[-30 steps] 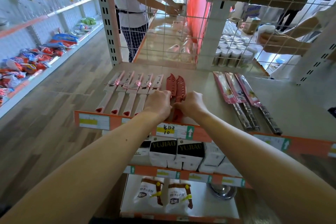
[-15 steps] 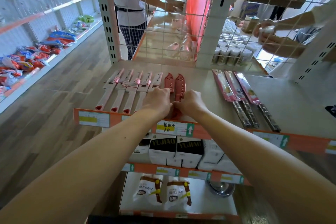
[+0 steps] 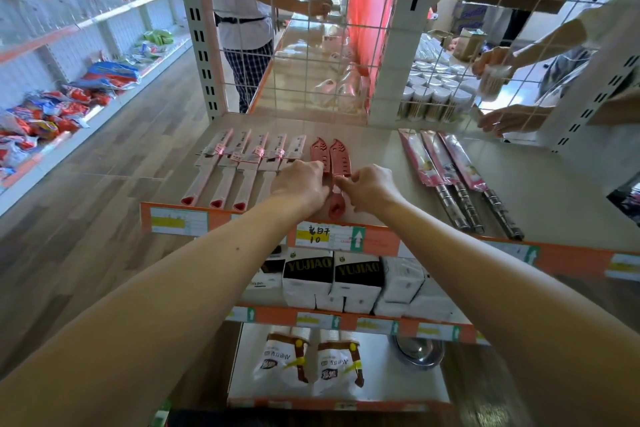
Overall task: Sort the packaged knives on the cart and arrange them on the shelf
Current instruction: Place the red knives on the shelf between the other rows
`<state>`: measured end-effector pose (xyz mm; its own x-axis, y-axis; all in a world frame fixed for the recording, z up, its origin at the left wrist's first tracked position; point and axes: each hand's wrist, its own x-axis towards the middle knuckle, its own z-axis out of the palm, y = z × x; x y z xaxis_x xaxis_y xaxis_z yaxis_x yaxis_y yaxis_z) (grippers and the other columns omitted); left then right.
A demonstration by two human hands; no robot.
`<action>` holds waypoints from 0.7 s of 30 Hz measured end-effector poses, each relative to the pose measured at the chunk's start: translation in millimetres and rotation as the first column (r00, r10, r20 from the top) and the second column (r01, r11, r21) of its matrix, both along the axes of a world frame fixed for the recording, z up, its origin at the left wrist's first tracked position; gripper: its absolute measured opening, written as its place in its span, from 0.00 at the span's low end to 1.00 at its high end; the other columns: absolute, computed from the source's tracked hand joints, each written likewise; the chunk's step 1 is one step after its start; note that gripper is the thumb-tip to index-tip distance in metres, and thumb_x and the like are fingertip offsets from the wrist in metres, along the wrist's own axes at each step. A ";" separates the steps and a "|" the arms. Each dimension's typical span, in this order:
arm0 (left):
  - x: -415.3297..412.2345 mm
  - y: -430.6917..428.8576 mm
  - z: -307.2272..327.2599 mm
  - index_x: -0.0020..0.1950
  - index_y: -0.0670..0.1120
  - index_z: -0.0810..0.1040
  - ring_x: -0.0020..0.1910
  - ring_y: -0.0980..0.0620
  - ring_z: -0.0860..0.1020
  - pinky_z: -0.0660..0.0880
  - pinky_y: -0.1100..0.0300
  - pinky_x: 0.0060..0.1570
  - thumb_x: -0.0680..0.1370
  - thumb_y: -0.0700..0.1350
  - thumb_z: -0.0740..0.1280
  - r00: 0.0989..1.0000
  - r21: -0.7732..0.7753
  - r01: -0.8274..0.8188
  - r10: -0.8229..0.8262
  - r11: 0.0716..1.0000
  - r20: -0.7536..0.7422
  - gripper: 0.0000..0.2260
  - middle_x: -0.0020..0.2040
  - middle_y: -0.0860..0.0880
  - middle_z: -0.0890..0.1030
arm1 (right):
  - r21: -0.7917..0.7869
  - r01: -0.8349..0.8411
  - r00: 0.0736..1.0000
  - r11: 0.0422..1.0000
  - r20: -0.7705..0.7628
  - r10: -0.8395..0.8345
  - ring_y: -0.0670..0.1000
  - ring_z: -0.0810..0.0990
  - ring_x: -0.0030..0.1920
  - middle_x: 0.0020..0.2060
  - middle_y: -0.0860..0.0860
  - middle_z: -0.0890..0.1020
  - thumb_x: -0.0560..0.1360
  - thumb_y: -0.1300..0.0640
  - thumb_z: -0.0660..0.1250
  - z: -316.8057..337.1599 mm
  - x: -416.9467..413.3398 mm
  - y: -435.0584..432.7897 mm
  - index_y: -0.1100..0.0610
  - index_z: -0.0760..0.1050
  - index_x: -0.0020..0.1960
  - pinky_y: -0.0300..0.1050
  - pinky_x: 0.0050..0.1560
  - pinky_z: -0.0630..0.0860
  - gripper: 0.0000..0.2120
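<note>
Two red sheathed knives [image 3: 331,158] lie side by side in the middle of the beige shelf [image 3: 374,184]. My left hand [image 3: 300,184] rests over the handle of the left one, fingers curled down on it. My right hand [image 3: 367,186] pinches the right knife near the base of its sheath. Left of them lies a row of several pink-and-white packaged knives [image 3: 242,166]. Three pink-packaged knives with steel handles [image 3: 453,177] lie to the right. The cart is not in view.
A wire grid [image 3: 346,45] backs the shelf; two other people [image 3: 249,21] work behind it, with hands [image 3: 495,62] at the right. Below are boxes marked YUJIAO [image 3: 332,274] and bagged goods [image 3: 311,364]. An aisle with a snack shelf [image 3: 52,114] runs at the left.
Both hands have stayed on the two red knives. My right hand has shifted slightly right and loosened into a pinch, so more of the right knife's handle shows between the hands.
</note>
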<state>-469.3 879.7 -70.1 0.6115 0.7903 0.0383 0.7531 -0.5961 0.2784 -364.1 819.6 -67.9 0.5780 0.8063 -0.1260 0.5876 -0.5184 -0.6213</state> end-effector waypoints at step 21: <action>-113.9 -146.3 5.8 0.65 0.43 0.71 0.55 0.40 0.77 0.74 0.53 0.48 0.77 0.44 0.60 0.979 0.011 -0.201 0.202 0.979 -0.040 0.16 0.58 0.40 0.77 | -0.024 -0.255 0.949 0.967 0.185 0.255 0.57 0.77 0.48 0.46 0.56 0.80 0.78 0.58 0.58 -8.2 -82.0 -157.6 0.63 0.80 0.50 0.42 0.42 0.70 0.13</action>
